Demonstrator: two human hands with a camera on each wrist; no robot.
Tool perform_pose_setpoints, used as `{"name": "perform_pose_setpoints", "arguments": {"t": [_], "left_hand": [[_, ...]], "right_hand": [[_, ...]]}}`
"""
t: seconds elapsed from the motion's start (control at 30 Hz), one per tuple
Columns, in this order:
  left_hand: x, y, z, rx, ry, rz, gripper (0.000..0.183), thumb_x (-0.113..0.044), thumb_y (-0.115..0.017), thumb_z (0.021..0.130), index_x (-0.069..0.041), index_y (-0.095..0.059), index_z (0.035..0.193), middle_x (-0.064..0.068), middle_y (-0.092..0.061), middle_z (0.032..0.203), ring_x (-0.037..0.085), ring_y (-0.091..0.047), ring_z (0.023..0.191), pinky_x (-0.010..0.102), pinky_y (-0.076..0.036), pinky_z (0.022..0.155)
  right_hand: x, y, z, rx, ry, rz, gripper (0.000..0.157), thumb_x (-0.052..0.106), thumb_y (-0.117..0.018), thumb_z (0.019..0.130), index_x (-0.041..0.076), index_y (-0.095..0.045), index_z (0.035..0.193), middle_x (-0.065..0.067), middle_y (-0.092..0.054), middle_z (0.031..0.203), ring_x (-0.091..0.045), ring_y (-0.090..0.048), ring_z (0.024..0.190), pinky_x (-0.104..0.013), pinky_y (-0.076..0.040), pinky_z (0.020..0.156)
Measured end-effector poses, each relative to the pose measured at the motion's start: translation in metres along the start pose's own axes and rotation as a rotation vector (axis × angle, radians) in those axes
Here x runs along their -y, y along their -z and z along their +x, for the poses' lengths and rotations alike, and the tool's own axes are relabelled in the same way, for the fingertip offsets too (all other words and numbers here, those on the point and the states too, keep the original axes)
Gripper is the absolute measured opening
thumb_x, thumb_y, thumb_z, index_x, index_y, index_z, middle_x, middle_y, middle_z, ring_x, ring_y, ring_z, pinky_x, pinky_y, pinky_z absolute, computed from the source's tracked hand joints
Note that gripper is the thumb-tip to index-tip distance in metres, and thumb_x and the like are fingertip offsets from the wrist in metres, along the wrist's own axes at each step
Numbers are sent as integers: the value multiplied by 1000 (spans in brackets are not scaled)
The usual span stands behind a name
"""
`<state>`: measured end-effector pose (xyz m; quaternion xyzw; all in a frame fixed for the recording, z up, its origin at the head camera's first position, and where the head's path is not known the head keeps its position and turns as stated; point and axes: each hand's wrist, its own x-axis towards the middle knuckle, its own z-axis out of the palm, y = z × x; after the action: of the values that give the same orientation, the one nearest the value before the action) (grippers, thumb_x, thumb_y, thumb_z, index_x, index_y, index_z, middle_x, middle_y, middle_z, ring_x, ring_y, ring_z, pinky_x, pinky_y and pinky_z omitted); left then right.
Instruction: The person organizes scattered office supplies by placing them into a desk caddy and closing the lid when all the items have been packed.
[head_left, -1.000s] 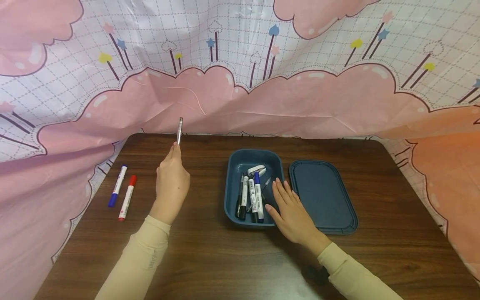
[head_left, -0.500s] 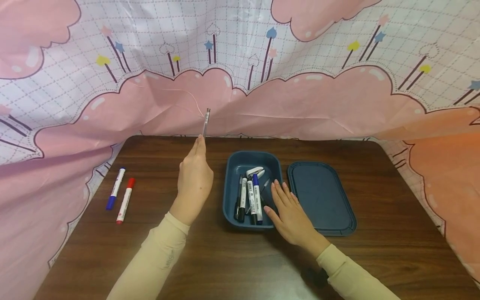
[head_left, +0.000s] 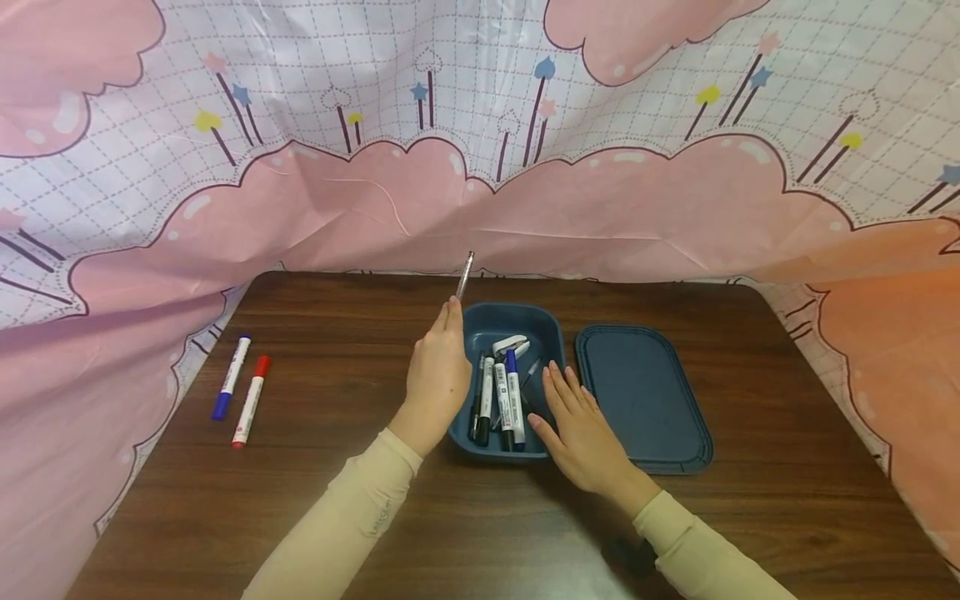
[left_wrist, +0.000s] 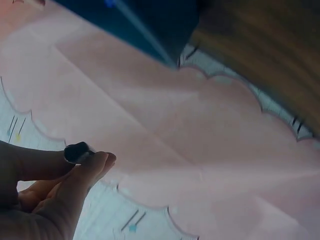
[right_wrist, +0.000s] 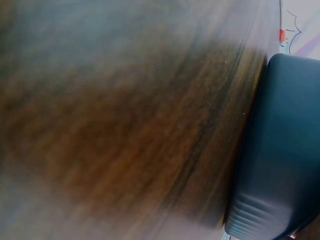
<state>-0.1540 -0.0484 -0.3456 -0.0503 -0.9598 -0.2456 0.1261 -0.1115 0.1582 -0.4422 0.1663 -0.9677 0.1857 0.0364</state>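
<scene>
My left hand pinches a slim clear pen between thumb and fingers, beside and partly over the left rim of a dark blue box. The left wrist view shows the dark end of that pen between the fingertips. Inside the box lie several whiteboard markers, a dark pen and a white clip-like item. With fingers straight, my right hand rests at the box's right side, near its rim. In the right wrist view the box's outer wall shows, but no fingers.
A blue-capped marker and a red-capped marker lie on the left of the brown wooden table. The flat dark blue lid lies right of the box. A patterned pink and white curtain hangs behind.
My left hand has carried the pen rightward from the table's left part to the box's left rim. The right hand stays at the box's right side.
</scene>
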Motion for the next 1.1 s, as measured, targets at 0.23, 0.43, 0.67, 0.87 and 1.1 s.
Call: {"name": "perform_pose_setpoints", "arguments": {"t": [0.23, 0.43, 0.67, 0.87, 1.1], "left_hand": [[-2, -37, -4, 28, 4, 12, 60, 2, -64, 88, 4, -42, 143, 20, -52, 142, 35, -72, 92, 40, -59, 77], [0, -62, -10, 46, -13, 40, 57, 1, -67, 86, 7, -46, 138, 23, -56, 136, 35, -72, 91, 40, -60, 73], [6, -79, -14, 66, 0, 86, 48, 2, -62, 88, 10, -50, 134, 25, -61, 129, 37, -71, 92, 41, -60, 73], [7, -91, -17, 94, 18, 127, 43, 2, -58, 91, 11, -51, 132, 25, -65, 118, 34, -72, 88, 41, -60, 69], [5, -98, -19, 117, 30, 149, 37, 1, -55, 92, 13, -54, 127, 23, -69, 103, 33, -72, 83, 41, -59, 65]], "right_hand": [[0, 0, 0, 2, -2, -6, 70, 48, -36, 102, 6, -17, 154, -9, -11, 164, -32, -8, 152, -56, -18, 119], [0, -1, -1, 0, -4, -16, 70, 48, -37, 102, 6, -18, 154, -8, -11, 164, -34, -12, 151, -55, -19, 119], [1, -1, 0, -1, -7, -15, 70, 48, -37, 102, 6, -18, 154, -8, -12, 164, -34, -12, 151, -55, -19, 119], [1, 0, 0, 0, -7, -11, 70, 47, -38, 102, 5, -19, 154, -8, -12, 163, -34, -12, 151, -56, -19, 119], [1, 0, -1, -1, -7, -7, 69, 47, -38, 102, 6, -19, 154, -9, -12, 163, -34, -12, 151, -55, -18, 119]]}}
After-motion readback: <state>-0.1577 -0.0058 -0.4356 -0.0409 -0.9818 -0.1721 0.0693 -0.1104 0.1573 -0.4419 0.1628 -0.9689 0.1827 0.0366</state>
